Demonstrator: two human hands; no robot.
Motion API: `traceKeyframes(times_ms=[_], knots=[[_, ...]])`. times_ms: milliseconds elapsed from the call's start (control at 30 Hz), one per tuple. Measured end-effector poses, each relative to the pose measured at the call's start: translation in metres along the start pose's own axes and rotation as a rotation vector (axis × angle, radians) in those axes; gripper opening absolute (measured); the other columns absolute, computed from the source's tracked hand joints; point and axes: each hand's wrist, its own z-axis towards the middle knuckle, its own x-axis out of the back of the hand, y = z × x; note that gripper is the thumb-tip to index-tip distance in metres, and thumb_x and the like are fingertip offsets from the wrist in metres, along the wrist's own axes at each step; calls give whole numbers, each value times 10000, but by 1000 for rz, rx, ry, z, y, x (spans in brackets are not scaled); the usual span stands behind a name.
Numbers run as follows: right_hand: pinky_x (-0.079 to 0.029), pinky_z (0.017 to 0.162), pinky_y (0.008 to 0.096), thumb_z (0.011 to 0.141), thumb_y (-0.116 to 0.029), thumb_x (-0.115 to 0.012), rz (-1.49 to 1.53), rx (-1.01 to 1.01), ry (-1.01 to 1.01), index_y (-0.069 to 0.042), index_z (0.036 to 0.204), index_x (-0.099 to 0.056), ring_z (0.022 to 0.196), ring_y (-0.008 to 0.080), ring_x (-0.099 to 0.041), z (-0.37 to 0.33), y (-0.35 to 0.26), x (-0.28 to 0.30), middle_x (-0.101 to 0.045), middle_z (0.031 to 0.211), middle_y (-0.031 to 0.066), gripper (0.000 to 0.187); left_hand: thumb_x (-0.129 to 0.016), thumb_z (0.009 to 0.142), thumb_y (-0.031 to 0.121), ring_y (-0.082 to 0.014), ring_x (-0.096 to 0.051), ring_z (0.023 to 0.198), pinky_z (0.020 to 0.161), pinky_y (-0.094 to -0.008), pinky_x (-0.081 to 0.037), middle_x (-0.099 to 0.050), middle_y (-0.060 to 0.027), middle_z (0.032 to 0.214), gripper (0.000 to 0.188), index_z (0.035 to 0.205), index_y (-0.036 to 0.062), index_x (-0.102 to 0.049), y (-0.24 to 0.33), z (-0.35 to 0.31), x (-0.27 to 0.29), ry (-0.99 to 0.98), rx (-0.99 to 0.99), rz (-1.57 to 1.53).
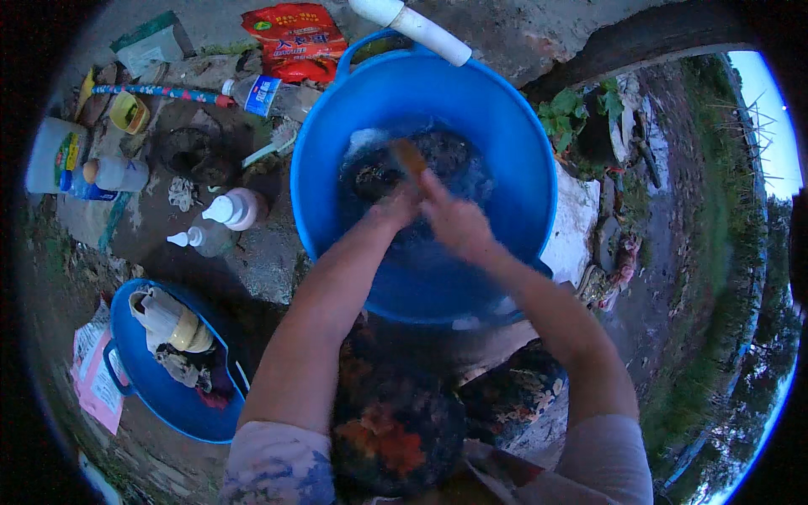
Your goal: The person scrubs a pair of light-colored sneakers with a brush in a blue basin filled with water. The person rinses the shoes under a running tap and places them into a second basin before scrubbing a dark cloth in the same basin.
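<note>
Both my arms reach into a large round blue basin (497, 109) with water in its bottom. My right hand (459, 225) is closed round a brown oblong brush (410, 157), apparently wooden and smeared by motion. Its bristles do not show. Close against it, my left hand (397, 207) is down at the water, looking closed, with its fingertips hidden. Dark, wet things (450, 151) lie in the water about both hands, too dim to name. A patch of white foam (367, 139) floats beside them.
A white pipe (421, 27) overhangs the basin's far rim. Two pump bottles (238, 209) stand left, near a clear plastic bottle (273, 97) and a red packet (295, 42). A smaller blue tub (168, 408) at lower left holds a pale shoe (168, 320) and cloths.
</note>
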Motion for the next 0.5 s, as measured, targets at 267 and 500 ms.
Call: traceKeyframes(times_ms=[267,500], knots=[[-471,683,512,905,-387,-399,-51,-230,142,-230,1400,-203,739,413,-602,23,72,-39,-628,837,228,555,-581,800,291,-286,-530,1004,855,-422,-443,-550,-166,1085,378,1081,41,-541,29,14,5,197,400,-227],[-443,778,507,902,-345,-431,36,-320,107,-147,1402,-196,797,430,-593,28,44,-38,-612,865,262,587,-465,870,342,-336,-474,1125,920,-402,-381,-481,-195,1242,465,1155,-21,-517,-1,26,4,341,716,-523]])
